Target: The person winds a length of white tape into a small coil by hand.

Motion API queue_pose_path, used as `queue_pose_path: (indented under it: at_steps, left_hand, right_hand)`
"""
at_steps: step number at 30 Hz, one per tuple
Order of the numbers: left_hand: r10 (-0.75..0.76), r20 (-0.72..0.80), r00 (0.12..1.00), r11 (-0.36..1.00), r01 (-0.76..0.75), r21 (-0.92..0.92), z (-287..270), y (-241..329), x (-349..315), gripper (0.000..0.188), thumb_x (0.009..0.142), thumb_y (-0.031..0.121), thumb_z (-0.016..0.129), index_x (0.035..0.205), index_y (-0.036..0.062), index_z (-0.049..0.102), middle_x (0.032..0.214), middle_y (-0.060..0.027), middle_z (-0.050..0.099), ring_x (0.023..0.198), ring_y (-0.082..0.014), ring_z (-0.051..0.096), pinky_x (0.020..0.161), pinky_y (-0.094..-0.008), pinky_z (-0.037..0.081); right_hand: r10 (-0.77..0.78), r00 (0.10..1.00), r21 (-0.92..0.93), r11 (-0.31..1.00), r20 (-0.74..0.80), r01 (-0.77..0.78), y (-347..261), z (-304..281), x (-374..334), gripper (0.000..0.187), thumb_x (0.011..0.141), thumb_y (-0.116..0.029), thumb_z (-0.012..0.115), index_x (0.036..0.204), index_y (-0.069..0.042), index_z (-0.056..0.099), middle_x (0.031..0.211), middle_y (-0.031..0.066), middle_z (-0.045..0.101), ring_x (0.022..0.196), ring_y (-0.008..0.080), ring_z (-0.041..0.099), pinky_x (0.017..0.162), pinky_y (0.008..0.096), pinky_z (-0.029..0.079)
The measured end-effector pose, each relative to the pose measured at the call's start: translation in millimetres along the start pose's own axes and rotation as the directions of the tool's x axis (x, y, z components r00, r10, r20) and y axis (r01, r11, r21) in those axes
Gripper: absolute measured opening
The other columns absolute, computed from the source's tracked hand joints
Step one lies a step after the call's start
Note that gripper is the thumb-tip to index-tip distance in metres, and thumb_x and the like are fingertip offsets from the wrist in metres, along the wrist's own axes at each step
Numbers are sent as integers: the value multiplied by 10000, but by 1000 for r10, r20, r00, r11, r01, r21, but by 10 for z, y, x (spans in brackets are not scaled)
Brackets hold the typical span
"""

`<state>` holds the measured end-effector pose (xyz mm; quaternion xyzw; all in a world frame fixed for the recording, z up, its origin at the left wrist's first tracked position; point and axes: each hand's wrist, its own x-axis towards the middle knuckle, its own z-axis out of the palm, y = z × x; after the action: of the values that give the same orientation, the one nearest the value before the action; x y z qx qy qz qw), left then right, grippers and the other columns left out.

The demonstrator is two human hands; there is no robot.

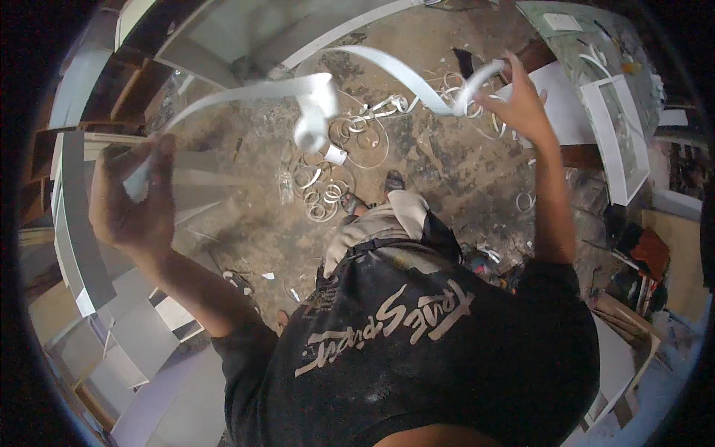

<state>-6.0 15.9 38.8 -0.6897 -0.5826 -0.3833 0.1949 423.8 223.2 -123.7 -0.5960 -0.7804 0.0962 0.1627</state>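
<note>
My left hand is raised at the left, thumb and fingers pinched on the end of a long white strip. From there the thin, flexible band runs right and curls into loose, blurred coils above the floor. On the right, my right hand has its thumb and fingers around a curled loop of white strip. A flatter length of strip slopes down toward that loop. Whether both hands hold one continuous strip I cannot tell.
Several white strip rings lie scattered on the stained floor near my feet. Pale panels and cabinet parts stand at the left. A white open frame rests at the right, by a cluttered greenish surface.
</note>
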Motion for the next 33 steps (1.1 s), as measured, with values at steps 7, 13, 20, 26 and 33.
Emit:
queue_pose_path:
  at_steps: [7,13,20,26,33]
  left_hand:
    - [52,8,999,986,-50,-158,205,340,150,219,679,-49,808,854,5,688,764,-70,667,675,-155,594,643,-242,446]
    - [-4,85,996,985,19,-169,266,422,124,234,676,-70,790,875,-8,684,793,-52,669,695,-112,583,626,-220,427]
    - [-176,107,979,877,206,-435,397,420,15,237,699,-72,771,912,-13,685,809,-27,667,739,-63,572,645,-205,445]
    - [-320,32,947,897,314,-312,483,451,21,169,767,-26,768,917,-25,691,785,-3,660,698,-41,517,627,-183,433]
    - [-350,183,918,925,370,-89,369,208,-36,179,743,1,771,905,32,703,750,-51,659,646,-109,566,596,-233,449]
  right_hand:
    - [-278,942,230,920,-190,318,-1674,-70,-282,1060,678,-491,810,1481,-80,254,1494,200,333,1407,391,266,1131,543,193]
    - [-414,734,720,228,-537,656,-1904,-142,-269,932,711,-361,792,1419,-66,263,1380,175,387,1291,305,355,1062,431,276]
    - [-439,872,920,-390,-215,31,-2564,620,-602,951,744,-302,818,1449,-37,239,1416,179,378,1279,286,431,1086,419,341]
    - [-605,795,985,-102,47,-136,-2611,336,-795,294,918,-261,656,1073,-24,575,957,43,622,983,140,584,887,301,459]
    - [-648,751,784,-397,129,-478,-1862,-334,-553,156,985,-223,474,945,-78,515,745,5,510,555,113,477,565,298,442]
